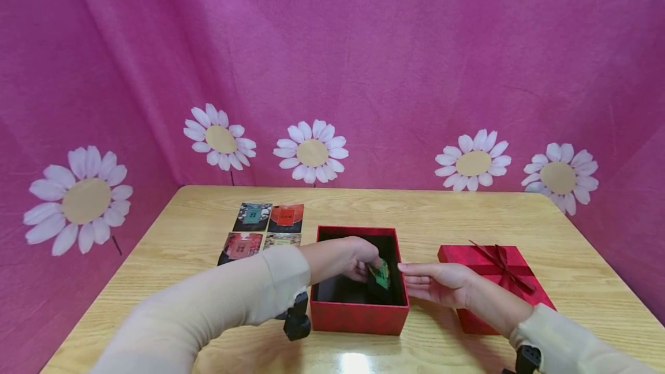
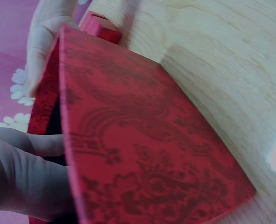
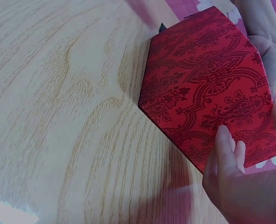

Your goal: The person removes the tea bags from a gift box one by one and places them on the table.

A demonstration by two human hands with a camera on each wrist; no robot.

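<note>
Left hand holds a small green card inside the open red box; right hand lies flat on the box's right wall.

The head view alone shows the left hand (image 1: 353, 258) with its fingers pinching the green card (image 1: 381, 274) low inside the red box (image 1: 358, 316), over the dark lining. The left wrist view shows only the patterned outer wall of the box and curled fingers (image 2: 26, 177) at the rim; there the card is hidden. The right hand (image 1: 439, 283) has straight fingers that press the wall just beside the card, holding nothing; the right wrist view confirms its fingertips (image 3: 224, 140) on the red pattern. Right of this hand lies the red lid (image 1: 493, 276) with a ribbon bow, partly covered by the forearm. Beyond the left hand, four picture cards (image 1: 265, 227) lie on the wooden table (image 1: 467, 212); farther back hangs a pink cloth with daisies (image 1: 312, 152).
</note>
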